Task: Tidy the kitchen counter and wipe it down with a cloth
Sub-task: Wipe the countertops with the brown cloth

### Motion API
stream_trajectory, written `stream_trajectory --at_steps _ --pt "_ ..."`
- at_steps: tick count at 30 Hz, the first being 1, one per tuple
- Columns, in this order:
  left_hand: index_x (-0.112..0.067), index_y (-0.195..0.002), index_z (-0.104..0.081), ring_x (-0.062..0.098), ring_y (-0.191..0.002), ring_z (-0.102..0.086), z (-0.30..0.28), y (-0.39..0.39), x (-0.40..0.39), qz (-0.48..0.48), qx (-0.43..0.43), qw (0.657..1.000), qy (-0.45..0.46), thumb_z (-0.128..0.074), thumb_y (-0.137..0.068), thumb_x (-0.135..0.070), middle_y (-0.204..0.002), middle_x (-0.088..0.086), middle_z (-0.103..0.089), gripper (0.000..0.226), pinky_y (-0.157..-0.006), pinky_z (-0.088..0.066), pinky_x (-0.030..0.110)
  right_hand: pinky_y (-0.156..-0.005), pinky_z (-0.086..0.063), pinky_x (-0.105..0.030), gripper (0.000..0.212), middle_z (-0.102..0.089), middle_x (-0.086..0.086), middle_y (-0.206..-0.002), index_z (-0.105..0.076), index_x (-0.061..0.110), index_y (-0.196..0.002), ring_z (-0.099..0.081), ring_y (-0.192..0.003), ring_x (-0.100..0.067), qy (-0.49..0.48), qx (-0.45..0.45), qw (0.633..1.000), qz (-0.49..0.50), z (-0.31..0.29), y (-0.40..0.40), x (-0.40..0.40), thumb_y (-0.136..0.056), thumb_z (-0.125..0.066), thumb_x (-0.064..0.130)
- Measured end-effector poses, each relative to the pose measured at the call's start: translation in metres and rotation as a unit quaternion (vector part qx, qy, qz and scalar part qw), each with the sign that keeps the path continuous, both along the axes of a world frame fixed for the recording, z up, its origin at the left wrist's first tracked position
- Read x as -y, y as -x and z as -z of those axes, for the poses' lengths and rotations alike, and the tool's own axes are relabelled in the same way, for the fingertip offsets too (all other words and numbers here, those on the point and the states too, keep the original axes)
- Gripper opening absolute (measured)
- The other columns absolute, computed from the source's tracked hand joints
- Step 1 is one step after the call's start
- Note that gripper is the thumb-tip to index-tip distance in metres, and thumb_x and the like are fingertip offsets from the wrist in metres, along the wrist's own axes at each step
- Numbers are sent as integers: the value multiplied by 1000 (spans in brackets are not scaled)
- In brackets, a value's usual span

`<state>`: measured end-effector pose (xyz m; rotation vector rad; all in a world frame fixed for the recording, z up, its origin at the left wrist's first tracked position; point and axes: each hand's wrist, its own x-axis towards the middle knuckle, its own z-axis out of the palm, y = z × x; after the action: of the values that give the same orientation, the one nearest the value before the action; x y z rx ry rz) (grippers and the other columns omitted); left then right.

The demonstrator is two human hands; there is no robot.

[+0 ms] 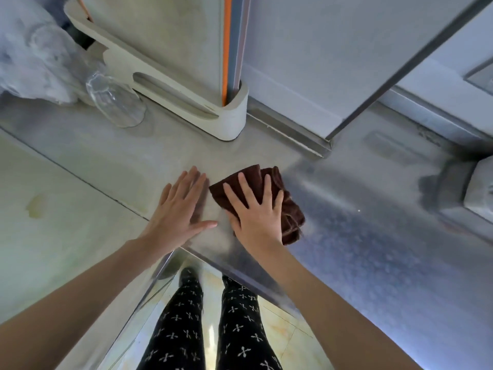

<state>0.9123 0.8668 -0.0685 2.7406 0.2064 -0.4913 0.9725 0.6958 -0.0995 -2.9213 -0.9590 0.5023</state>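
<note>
Wiping stage under way, judging by layout: brown cloth [269, 198] flat on the metal tabletop [373, 236] near its front edge, pressed down by right hand [256, 214]. Tidying looks mostly done around the hands, no loose clutter in the wiped patch. Left to do, probably: far strip of tabletop by the wall, the stretch out to the right, the area round the upturned glass [116, 100] and the cutting board rack [186, 102] standing at the back. Yellowish stain [36, 206] visible on the pale surface at left, not yet dealt with. Crumpled plastic bag [32, 54] at far left back, beside the glass, maybe to be cleared too. Right hand palm down on the cloth, fingers [244, 182] spread wide and straight, pushing rather than gripping; cloth bunches out past the fingertips and to the right of the palm. Left hand [181, 206] just beside it, flat on bare tabletop, fingers straight and together, thumb out toward the cloth, holding nothing, apparently bracing. Left fingertips slightly blurred. Both forearms reaching forward from the bottom corners, converging at the front edge. Legs in patterned trousers [210, 324] and tiled floor visible below the edge.
</note>
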Motion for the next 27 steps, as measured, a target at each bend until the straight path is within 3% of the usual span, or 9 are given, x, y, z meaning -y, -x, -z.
stream_trajectory --at_steps 2,5,8,13,19,23,25,27 --pt "-19 -146 5 20 -143 4 0 4 -1 7 2 1000 -7 -44 -68 -71 -150 0 14 105 -112 2 38 -99 -32 -65 52 -41 1 -146 -39 36 -137 -36 -131 -44 -7 -4 999 -37 1 -17 10 -88 -30 50" --pt "-19 -145 7 16 -140 9 0 8 -4 3 -1 1000 -5 -35 -65 -74 -149 0 15 106 -112 4 36 -106 -28 -60 50 -34 3 -151 -35 38 -140 -30 -137 -36 -24 16 1000 -6 0 -55 25 -92 -34 51" --pt "-18 -146 3 15 -140 7 -2 11 -7 -10 4 1000 8 -40 -67 -72 -155 4 7 105 -112 1 36 -113 -14 -53 51 -19 5 -157 -25 36 -145 -18 -142 -31 -35 13 998 57 -2 -84 30 -96 -34 48" --pt "-17 -147 -2 20 -144 1 -6 24 -22 -47 11 999 23 -50 -67 -69 -157 6 2 107 -114 -3 39 -115 -10 -53 50 -19 1 -157 -27 29 -146 -12 -142 -37 -72 0 986 151 1 -65 3 -97 -35 39" --pt "-17 -147 0 18 -143 4 -5 53 -50 -63 3 998 26 -52 -70 -68 -156 6 3 105 -116 -3 40 -102 -33 -60 51 -41 -2 -147 -44 29 -137 -37 -131 -46 -52 27 998 -26 -1 13 -47 -89 -38 43" --pt "-14 -147 -7 16 -138 1 -2 73 -68 -42 15 999 19 -28 -66 -81 -155 10 -6 107 -112 -5 38 -102 -35 -56 48 -42 5 -146 -42 36 -136 -40 -131 -38 -45 14 976 -214 1 30 -65 -91 -35 50" --pt "-14 -147 -8 17 -140 -2 -1 82 -77 -43 15 999 15 -22 -63 -85 -156 10 -7 110 -112 -7 38 -99 -38 -56 49 -44 6 -144 -42 37 -136 -43 -129 -36 -25 23 977 -210 4 14 -63 -89 -35 49" --pt "-15 -147 -8 20 -143 -4 -1 91 -87 -45 18 999 10 -24 -63 -83 -156 10 -7 109 -112 -6 38 -99 -39 -59 49 -45 4 -144 -44 34 -136 -42 -130 -39 -31 41 990 -133 4 -4 -61 -89 -34 46"
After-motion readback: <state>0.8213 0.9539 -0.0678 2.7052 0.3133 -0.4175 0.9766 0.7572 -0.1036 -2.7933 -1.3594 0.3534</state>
